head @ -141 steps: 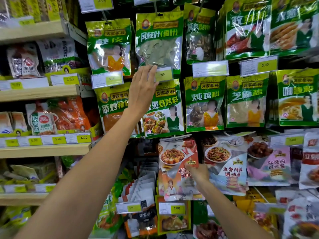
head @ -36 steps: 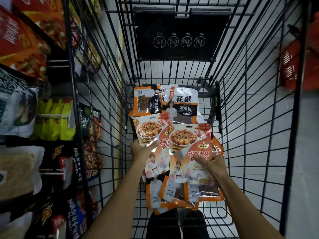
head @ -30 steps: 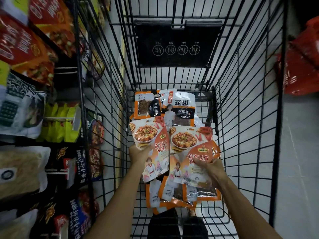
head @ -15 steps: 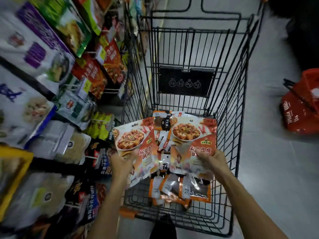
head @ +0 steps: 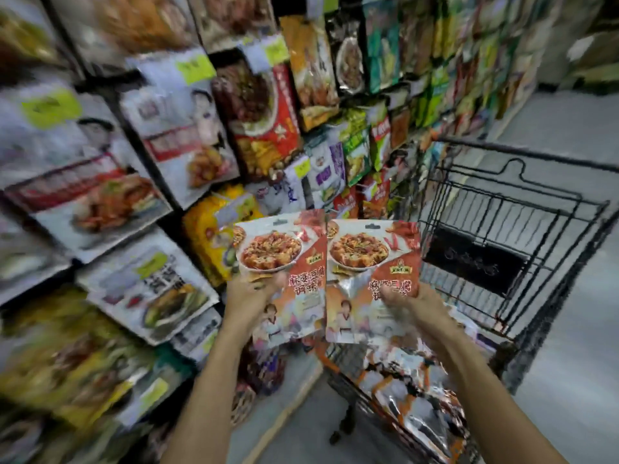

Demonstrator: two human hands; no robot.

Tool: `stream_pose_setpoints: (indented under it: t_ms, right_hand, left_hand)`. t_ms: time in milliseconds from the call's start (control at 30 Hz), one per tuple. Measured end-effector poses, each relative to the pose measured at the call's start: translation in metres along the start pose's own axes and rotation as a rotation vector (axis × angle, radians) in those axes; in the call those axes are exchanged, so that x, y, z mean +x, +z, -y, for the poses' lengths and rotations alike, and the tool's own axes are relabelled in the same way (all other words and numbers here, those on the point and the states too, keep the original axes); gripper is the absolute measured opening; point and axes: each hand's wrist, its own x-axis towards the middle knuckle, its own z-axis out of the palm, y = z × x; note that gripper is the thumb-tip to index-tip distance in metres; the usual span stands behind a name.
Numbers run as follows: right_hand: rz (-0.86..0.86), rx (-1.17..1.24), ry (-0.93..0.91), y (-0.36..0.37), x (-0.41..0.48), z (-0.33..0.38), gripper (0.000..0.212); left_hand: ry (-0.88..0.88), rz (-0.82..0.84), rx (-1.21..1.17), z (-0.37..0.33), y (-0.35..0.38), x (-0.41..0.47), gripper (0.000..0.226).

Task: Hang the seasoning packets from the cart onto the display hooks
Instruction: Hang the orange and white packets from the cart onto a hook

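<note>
Head camera: my left hand (head: 249,296) grips one seasoning packet (head: 284,249) at its lower left. My right hand (head: 412,304) pinches a second packet (head: 371,256) near its middle. Both sit side by side at frame centre, beside the cart (head: 502,212) at right. They look light, thin, slick and floppy. I'd hold low, keeping the hang slot (head: 371,226) on top free. Display packets (head: 187,135) blur at upper left.

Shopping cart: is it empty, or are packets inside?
Not empty. Orange-and-silver seasoning packets lie piled in the shopping cart, below the mapo tofu packet that the right hand holds.
</note>
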Motion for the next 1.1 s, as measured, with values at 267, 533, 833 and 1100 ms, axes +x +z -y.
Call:
stream_pose_setpoints:
  t_ms: [267,533,833,1100]
  right_hand:
    - [0.393,-0.031,-0.206,0.151,-0.039,0.085,0.030]
    - [0.775,0.006,-0.315,0.339,-0.127,0.107,0.024]
    - [1.026,-0.002,-0.302,0.512,-0.261,0.069,0.034]
    - [1.083,-0.056,-0.297,0.602,-0.313,0.054,0.012]
  left_hand:
    - [0.184,-0.281,0.015,-0.089,-0.173,-0.087,0.011]
    - [0.266,-0.613,0.094,-0.122,-0.351,-0.216,0.025]
    - [0.280,-0.864,0.160,-0.114,-0.518,-0.344,0.009]
    - [0.239,-0.959,0.207,-0.100,-0.621,-0.378,0.011]
